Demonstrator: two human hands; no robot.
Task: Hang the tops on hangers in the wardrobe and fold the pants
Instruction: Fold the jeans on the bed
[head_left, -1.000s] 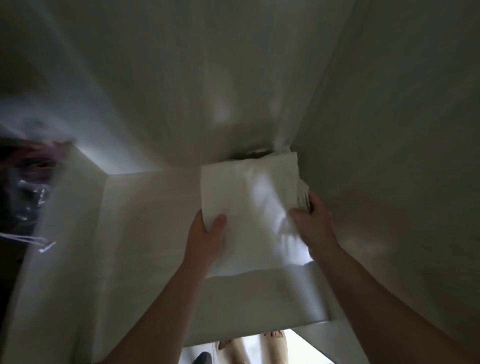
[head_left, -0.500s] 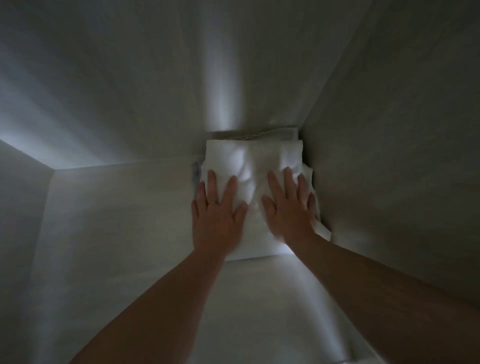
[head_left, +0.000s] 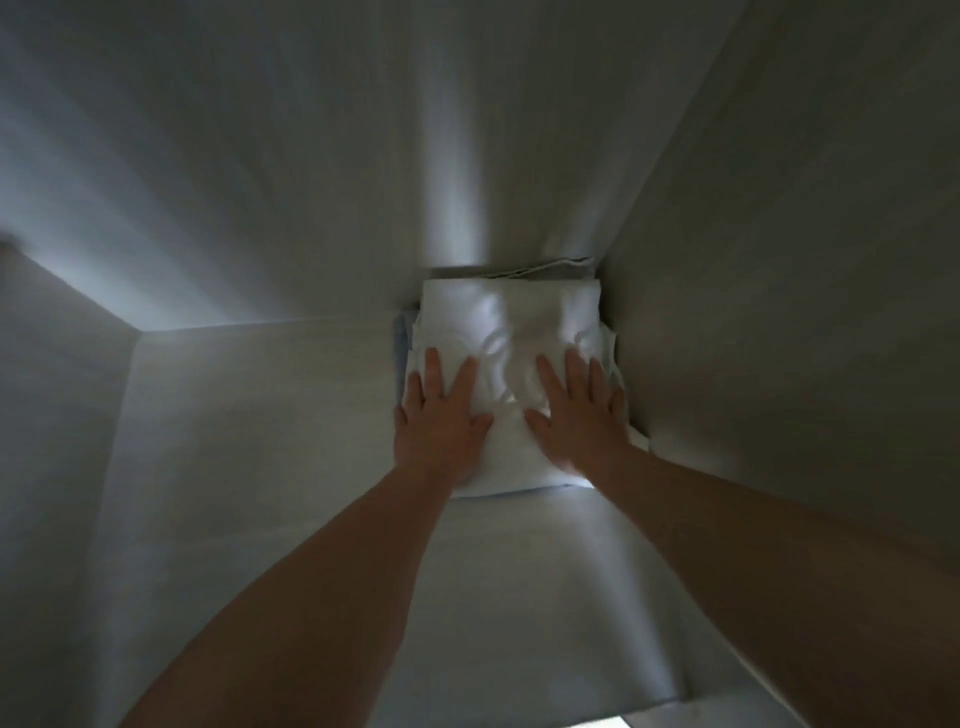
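Pants (head_left: 511, 322), folded white, lie atop a small stack (head_left: 401, 343) in the back right corner of the shelf (head_left: 291, 467). My left hand (head_left: 441, 421) and right hand (head_left: 576, 415) press flat on them, fingers straight and spread, gripping nothing. This pair looks finished; tops and hangers are out of view.

Both arms are extended forward and upward, the bare left forearm (head_left: 311, 597) and right forearm (head_left: 753, 545) converging toward the centre of the view. The left hand (head_left: 441, 415) and right hand (head_left: 576, 415) lie side by side, palms down, close together but not touching each other. On each hand the fingers are straight, slightly spread and pointing away from the body, with the thumbs turned inward.
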